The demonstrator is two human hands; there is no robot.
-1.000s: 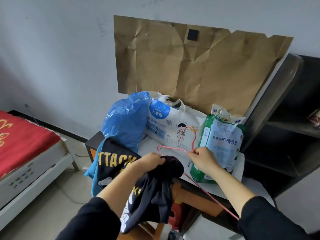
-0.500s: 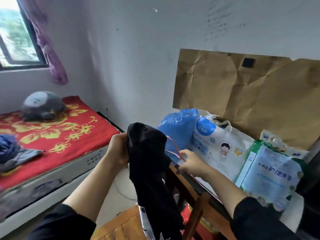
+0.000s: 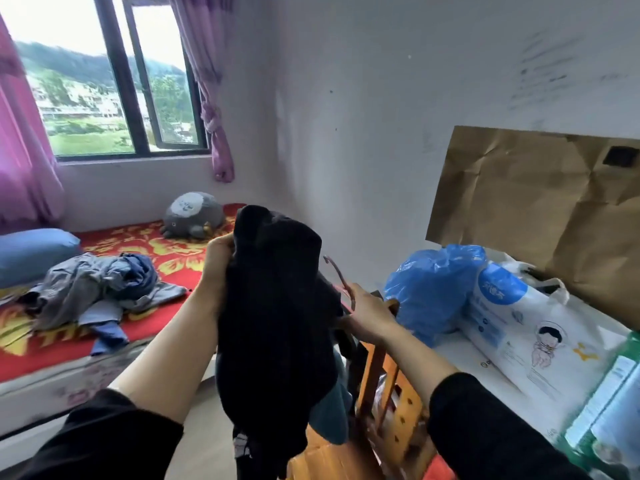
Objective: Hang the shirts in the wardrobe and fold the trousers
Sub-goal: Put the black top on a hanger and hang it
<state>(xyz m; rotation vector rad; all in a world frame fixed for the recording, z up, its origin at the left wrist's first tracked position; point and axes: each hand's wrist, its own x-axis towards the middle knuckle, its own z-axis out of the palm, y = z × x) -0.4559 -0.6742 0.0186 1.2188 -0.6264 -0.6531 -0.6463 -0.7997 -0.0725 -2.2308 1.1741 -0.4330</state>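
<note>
A black shirt (image 3: 277,317) hangs bunched in front of me, held up near its top by my left hand (image 3: 216,268). My right hand (image 3: 369,315) grips a pink wire hanger (image 3: 341,282) just to the right of the shirt; the hanger's lower part is hidden behind the cloth. On the red bed (image 3: 166,251) at the left lies a heap of grey and blue clothes (image 3: 100,289). The wardrobe is out of view.
An orange wooden chair (image 3: 388,403) stands below my right arm. A table (image 3: 485,372) at the right carries a blue plastic bag (image 3: 433,289) and white and green packs (image 3: 519,330). A grey plush toy (image 3: 192,216) and a blue pillow (image 3: 31,251) lie on the bed.
My view has swung left from the table toward the bed and window. The black shirt has been lifted higher, and the hanger has come off the table beside it.
</note>
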